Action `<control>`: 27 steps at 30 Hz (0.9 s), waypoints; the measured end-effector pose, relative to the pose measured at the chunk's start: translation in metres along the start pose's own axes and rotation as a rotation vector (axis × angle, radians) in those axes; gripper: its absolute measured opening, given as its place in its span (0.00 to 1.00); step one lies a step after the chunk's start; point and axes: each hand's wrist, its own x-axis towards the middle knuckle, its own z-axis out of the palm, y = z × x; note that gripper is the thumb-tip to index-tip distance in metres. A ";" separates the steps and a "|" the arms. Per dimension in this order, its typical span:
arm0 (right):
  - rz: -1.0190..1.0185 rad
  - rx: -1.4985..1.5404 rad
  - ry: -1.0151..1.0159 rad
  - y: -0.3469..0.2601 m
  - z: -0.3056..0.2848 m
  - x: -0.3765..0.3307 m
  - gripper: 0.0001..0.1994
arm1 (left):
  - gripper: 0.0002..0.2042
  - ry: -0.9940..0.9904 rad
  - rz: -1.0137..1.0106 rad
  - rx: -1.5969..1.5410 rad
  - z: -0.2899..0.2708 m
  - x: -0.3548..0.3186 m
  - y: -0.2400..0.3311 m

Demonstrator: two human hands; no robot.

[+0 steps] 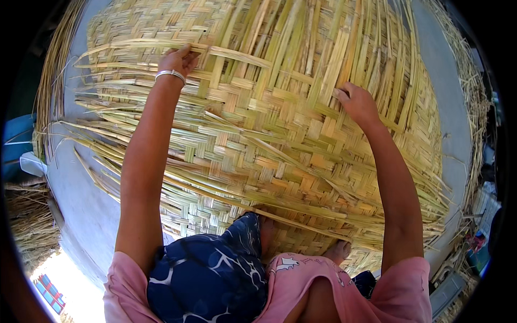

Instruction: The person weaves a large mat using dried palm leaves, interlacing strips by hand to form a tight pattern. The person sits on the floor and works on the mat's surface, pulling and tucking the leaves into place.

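Observation:
A large woven mat of flat green and tan reed strips spreads under both my arms. My left hand, with a silver bangle at its wrist, is closed on a long crosswise reed strip. That strip runs from the left edge over and under the lengthwise strips. Farther right, my right hand is closed, thumb and forefinger pinched at a lengthwise reed strip. Its fingertips partly hide the spot they grip. Loose lengthwise strips fan away toward the far side.
Loose strip ends stick out past the mat's left side over the grey floor. Bundles of dry stalks lie at the far left, with more straw along the right. My bare foot rests on the near part of the mat.

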 end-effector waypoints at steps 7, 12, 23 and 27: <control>-0.046 0.013 0.002 -0.006 0.000 -0.016 0.13 | 0.12 0.116 0.021 0.106 -0.009 -0.016 -0.015; -0.069 -0.078 -0.011 -0.010 0.007 -0.026 0.11 | 0.14 0.116 -0.008 0.163 -0.024 -0.035 -0.015; -0.366 -0.251 0.145 -0.065 0.004 -0.028 0.09 | 0.13 0.169 -0.064 -0.295 -0.045 -0.018 0.006; -0.623 0.200 0.262 -0.132 0.040 -0.002 0.13 | 0.13 0.060 0.032 -0.317 -0.042 -0.025 0.039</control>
